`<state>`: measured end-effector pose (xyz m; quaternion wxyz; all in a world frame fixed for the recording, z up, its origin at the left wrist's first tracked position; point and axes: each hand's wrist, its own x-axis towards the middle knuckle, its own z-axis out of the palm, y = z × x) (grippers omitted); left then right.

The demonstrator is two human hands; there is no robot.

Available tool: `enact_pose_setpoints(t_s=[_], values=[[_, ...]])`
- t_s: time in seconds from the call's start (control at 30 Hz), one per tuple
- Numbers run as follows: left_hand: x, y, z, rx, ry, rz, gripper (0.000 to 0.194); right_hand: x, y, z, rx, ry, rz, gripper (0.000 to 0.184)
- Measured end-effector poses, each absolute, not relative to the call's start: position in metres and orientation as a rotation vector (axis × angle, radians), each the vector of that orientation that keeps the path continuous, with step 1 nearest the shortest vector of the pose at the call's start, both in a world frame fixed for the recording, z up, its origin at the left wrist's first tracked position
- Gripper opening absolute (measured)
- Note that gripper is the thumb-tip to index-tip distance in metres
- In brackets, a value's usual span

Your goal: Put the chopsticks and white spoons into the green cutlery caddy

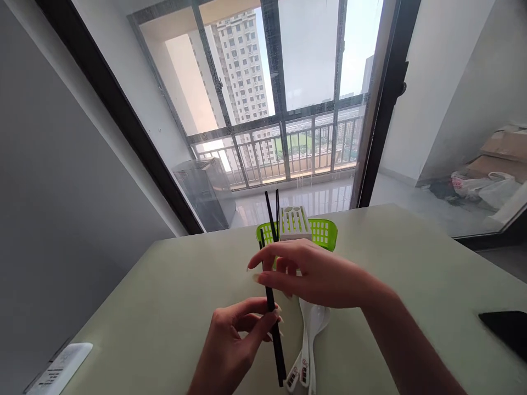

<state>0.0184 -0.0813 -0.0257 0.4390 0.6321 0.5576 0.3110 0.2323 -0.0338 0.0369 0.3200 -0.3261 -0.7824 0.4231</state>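
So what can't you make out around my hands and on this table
In the head view:
Black chopsticks: the left hand partly hides them, so the exact count is unclear.
Green basket: its lower front is behind the right hand.
White spoons: the right hand covers part of one bowl; the bottom edge cuts one handle; handle marks are too small to read.
Dark object: cut off by the right edge.

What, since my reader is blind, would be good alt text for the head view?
The left hand pinches black chopsticks above a pale table, while the right hand, partly open, crosses their upper part. White spoons lie nearby; a green basket and white slotted holder stand beyond, before windows.
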Motion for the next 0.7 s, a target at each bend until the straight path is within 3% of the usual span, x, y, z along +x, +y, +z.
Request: enact_pose_setpoints(t_s=[0.07, 0.3, 0.7], values=[[0.021, -0.081, -0.024, 1.566, 1.379, 0.792, 0.036, 0.231, -0.033, 0.036, -0.927, -1.986, 1.023, 0.025], [0.022, -0.084, -0.02, 1.568, 1.343, 0.771, 0.031, 0.242, -0.034, 0.037, -1.103, -1.791, 0.915, 0.044], [0.025, -0.084, -0.011, 1.545, 1.285, 0.771, 0.034, 0.229, -0.039, 0.038, -1.006, -1.931, 1.101, 0.037]])
